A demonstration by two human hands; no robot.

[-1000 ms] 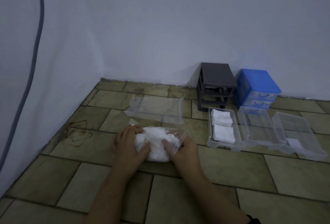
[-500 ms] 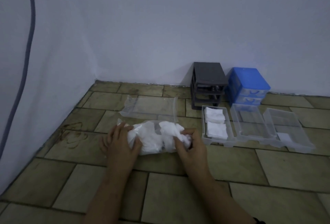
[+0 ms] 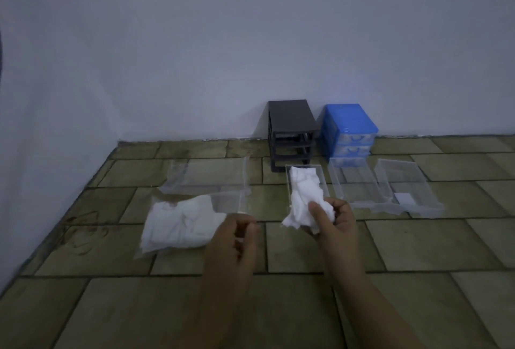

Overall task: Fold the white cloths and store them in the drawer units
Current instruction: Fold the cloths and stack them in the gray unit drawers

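A clear plastic bag point(image 3: 181, 223) stuffed with white cloths lies on the tiled floor at left. My left hand point(image 3: 237, 237) holds the bag's open end. My right hand point(image 3: 331, 220) grips a crumpled white cloth point(image 3: 299, 216) just to the bag's right, in front of a clear drawer point(image 3: 320, 173) that has folded white cloths point(image 3: 305, 184) inside. A dark grey drawer unit point(image 3: 289, 126) and a blue drawer unit point(image 3: 348, 126) stand against the wall.
Two more clear drawers point(image 3: 354, 184) point(image 3: 404, 184) lie side by side on the floor to the right, the far one with a small white piece in it. Another clear plastic bag point(image 3: 209, 178) lies behind the full one. White walls meet at the left corner.
My right hand has pulled one white cloth out of the bag and moved it right. My left hand shifted to the bag's open end. The view has swung to the left.
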